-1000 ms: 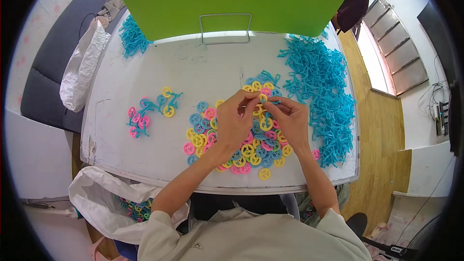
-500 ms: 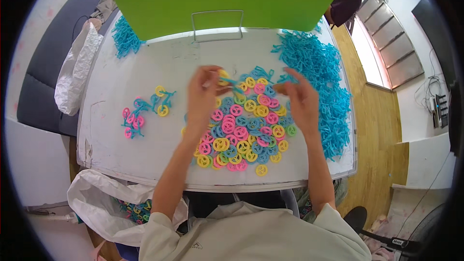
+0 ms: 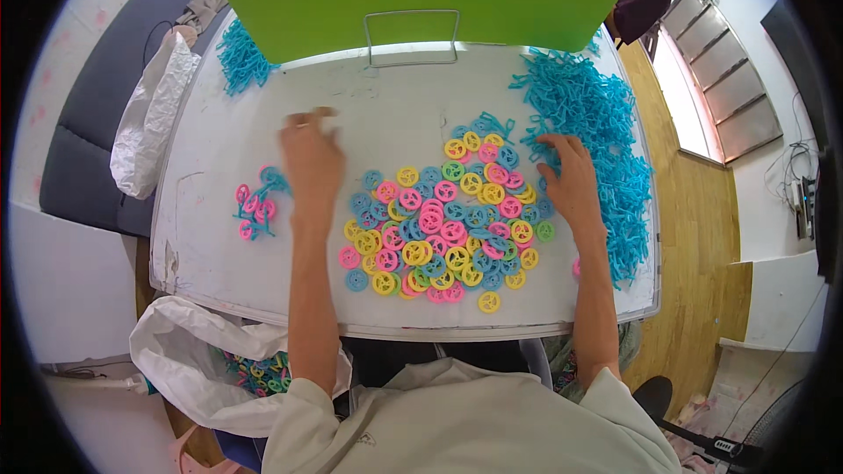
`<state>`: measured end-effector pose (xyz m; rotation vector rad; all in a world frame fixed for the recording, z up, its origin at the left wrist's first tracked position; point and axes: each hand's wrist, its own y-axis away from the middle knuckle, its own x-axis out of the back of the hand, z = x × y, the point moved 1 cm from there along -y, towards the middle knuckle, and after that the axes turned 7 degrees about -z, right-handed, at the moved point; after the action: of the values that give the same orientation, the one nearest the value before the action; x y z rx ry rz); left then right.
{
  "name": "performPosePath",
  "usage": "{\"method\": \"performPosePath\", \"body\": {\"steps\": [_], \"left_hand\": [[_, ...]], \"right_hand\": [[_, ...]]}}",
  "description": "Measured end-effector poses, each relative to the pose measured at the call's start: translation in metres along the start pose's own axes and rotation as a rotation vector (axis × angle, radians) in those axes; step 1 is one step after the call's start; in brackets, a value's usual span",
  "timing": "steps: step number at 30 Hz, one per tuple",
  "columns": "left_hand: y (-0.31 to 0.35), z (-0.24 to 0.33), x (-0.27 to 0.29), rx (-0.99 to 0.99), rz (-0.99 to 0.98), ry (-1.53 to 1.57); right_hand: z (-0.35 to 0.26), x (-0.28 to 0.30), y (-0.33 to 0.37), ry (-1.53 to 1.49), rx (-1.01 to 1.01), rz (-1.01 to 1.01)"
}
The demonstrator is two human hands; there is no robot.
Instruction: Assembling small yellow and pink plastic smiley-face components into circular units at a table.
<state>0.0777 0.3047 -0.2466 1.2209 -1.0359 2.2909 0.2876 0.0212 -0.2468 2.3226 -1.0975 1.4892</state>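
We've the wheels [image 3: 430, 218] heaped mid-table, L hand [image 3: 313, 162] now swung left beside the joined pcs [image 3: 266, 210], too blurred to tell its grip, and R hand [image 3: 573, 183], fingers spread, edged right to the blue stems [image 3: 615, 202], so we're likely between pcs.

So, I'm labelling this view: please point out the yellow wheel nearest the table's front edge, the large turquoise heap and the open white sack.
Yellow wheel [image 3: 489, 302]: head view, on its hub.
Turquoise heap [image 3: 606, 171]: head view, middle of the heap.
White sack [image 3: 180, 370]: head view, its left side wall.
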Motion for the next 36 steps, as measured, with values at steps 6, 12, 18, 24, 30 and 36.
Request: {"method": "performPosePath", "body": {"steps": [6, 12, 18, 24, 30, 36], "left_hand": [[0.022, 0.059, 0.0, -0.142, -0.541, 0.231], [0.016, 0.07, -0.006, 0.078, -0.711, 0.506], [0.017, 0.08, -0.007, 0.069, -0.522, 0.752], [0.02, 0.088, -0.011, 0.086, -0.56, 0.884], [0.028, 0.107, -0.007, 0.119, -0.648, 1.222], [0.036, 0.117, -0.012, 0.206, -0.785, 1.222]], "right_hand": [[0.009, -0.007, -0.003, -0.068, -0.112, -0.02], [0.014, -0.004, -0.002, -0.033, -0.11, -0.042], [0.007, 0.0, -0.001, -0.047, -0.105, 0.007], [0.003, 0.01, -0.004, -0.172, -0.105, 0.172], [0.001, 0.004, -0.007, -0.682, -0.194, 0.176], [-0.037, -0.011, -0.001, -1.088, -0.212, -0.01]]}}
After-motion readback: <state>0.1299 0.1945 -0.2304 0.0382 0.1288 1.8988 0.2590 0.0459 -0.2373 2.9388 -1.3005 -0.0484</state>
